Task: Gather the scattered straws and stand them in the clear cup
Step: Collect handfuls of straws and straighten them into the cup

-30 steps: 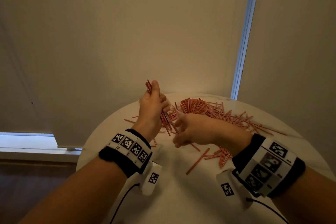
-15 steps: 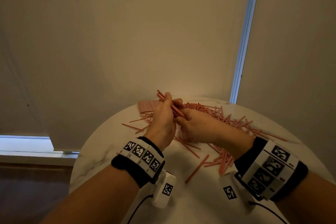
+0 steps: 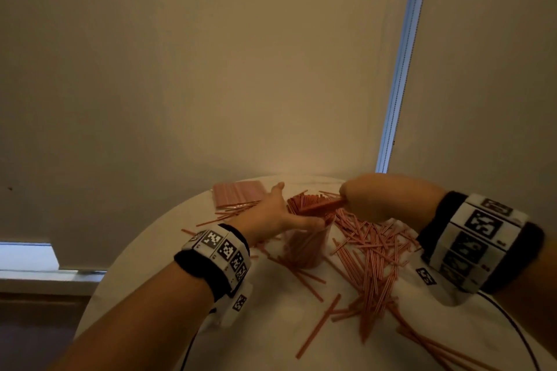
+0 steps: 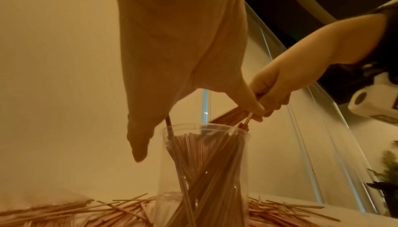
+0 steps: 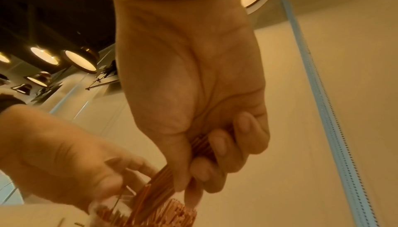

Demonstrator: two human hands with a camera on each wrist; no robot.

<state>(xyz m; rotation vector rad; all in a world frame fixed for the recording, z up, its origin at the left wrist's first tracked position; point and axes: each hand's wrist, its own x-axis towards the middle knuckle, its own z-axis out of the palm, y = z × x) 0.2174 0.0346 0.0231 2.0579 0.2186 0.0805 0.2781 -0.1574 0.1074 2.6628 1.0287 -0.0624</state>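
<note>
Above the cup (image 3: 304, 247), hand-held straws (image 3: 321, 206).

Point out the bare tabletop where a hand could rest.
Bare patches: the near-left table beside the left forearm, and the near middle between both wrists. Crowded: scattered straws right of the clear cup; more straws and a pink packet behind the left hand.

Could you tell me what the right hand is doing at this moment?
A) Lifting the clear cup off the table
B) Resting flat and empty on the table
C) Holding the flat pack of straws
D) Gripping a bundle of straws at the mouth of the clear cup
D: the right hand has its fingers curled round a bundle of straws angled into the clear cup.
</note>
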